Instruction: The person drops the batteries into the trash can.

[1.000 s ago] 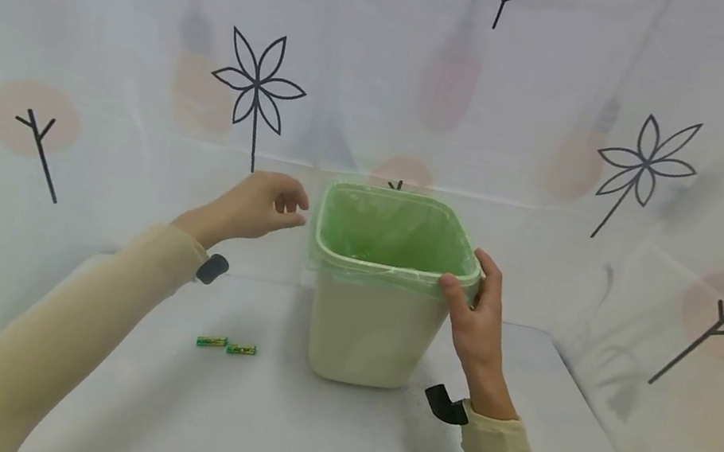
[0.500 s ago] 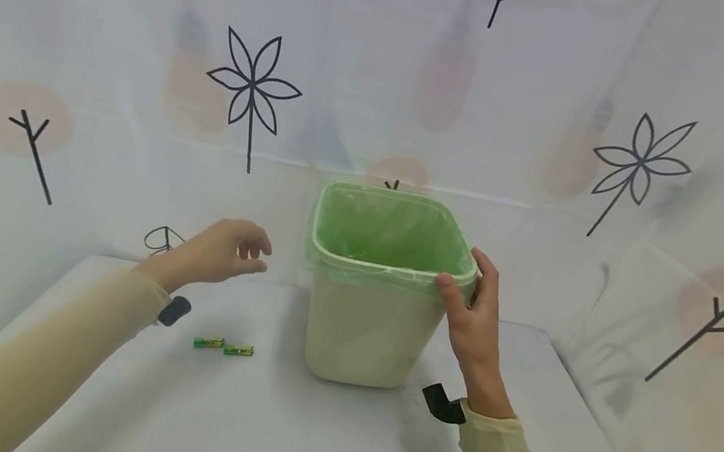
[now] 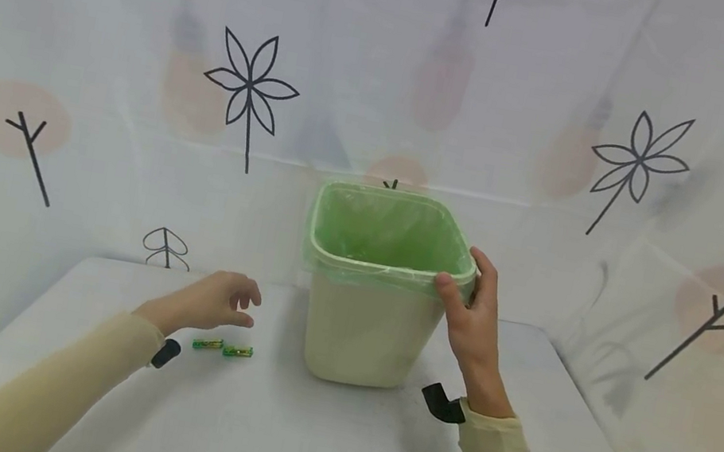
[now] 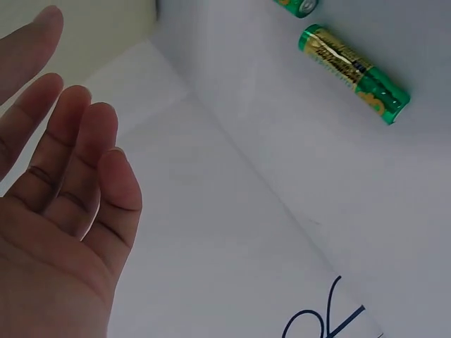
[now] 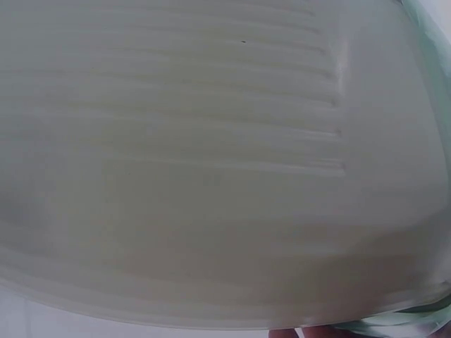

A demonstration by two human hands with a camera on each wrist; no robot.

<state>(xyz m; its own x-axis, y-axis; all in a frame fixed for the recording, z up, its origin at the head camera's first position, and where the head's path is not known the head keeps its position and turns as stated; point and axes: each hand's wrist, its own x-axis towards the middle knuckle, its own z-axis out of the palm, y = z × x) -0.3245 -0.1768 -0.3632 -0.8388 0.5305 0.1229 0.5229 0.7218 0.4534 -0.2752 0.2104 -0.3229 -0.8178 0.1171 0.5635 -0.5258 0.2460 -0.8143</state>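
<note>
A pale trash can stands upright on the table, lined with a green plastic bag folded over its rim. My right hand grips the can's right front corner, thumb on the front of the rim and fingers round the side. In the right wrist view the can's ribbed wall fills most of the picture. My left hand, fingers loosely bent and holding nothing, hovers just above and behind two green-and-gold batteries. The left battery and the right battery lie end to end; the left wrist view shows one battery whole.
The white table runs in front of the can and to both sides. A white curtain printed with flowers and twigs hangs behind and along the sides, close behind the can.
My left hand has come down and left, from beside the can's rim to low over the batteries. The right hand keeps its grip on the rim; can and batteries stay put.
</note>
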